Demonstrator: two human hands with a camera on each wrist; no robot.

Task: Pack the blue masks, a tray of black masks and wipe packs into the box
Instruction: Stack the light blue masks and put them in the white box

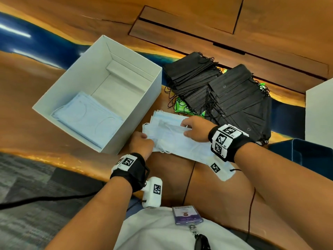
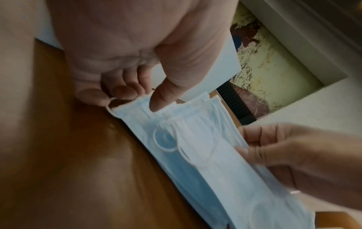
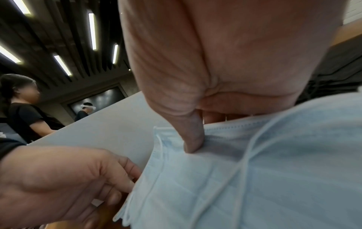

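Blue masks [image 1: 173, 139] lie long-ways between both hands, right beside the box [image 1: 54, 103]. Left hand [image 1: 142, 145] pinches one end; right hand [image 1: 195, 129] pinches the other.

The long tabletop [image 1: 45, 78] is glossy varnished wood with a shiny blue resin-like streak. The open white box [image 1: 126, 112] looks like matt smooth card. Pale blue pleated masks [image 1: 173, 139] and fanned black masks [image 1: 234, 94] are soft matt cloth.

The head camera is looking steeply down over both forearms at the counter [image 1: 45, 83]. Each wrist camera is sitting very close behind its fingers [image 2: 125, 91], both sharing the blue masks [image 3: 254, 178].
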